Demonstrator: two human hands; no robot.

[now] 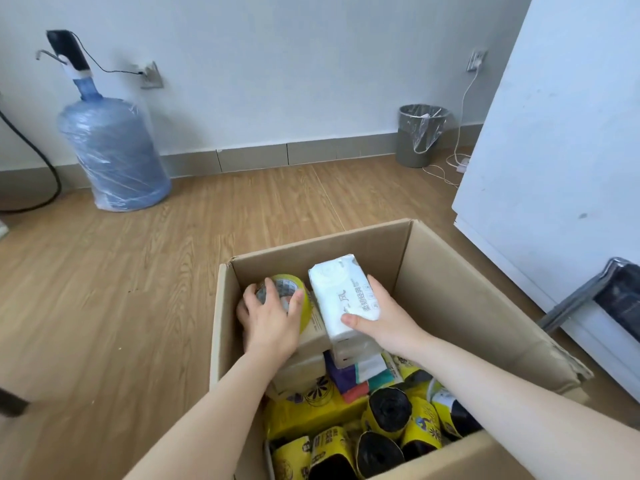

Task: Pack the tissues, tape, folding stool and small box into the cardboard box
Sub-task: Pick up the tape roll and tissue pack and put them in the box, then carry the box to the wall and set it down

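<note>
An open cardboard box point(450, 292) stands on the wooden floor in front of me. My left hand point(270, 317) grips a yellow roll of tape point(294, 289) inside the box, at its far left corner, above a small brown box point(313, 336). My right hand point(384, 320) holds a white tissue pack point(341, 296) tilted upright beside the tape, over further white tissue packs point(353, 351). A dark folding stool point(602, 296) leans against the white cabinet to the right, outside the box.
The box's near half holds several yellow-wrapped black bag rolls point(388, 417) and a colourful packet point(353, 375). A wrapped water bottle point(110, 150) with a pump stands at the back left. A grey bin point(419, 133) and white cable sit by the wall. A white cabinet point(561, 140) fills the right.
</note>
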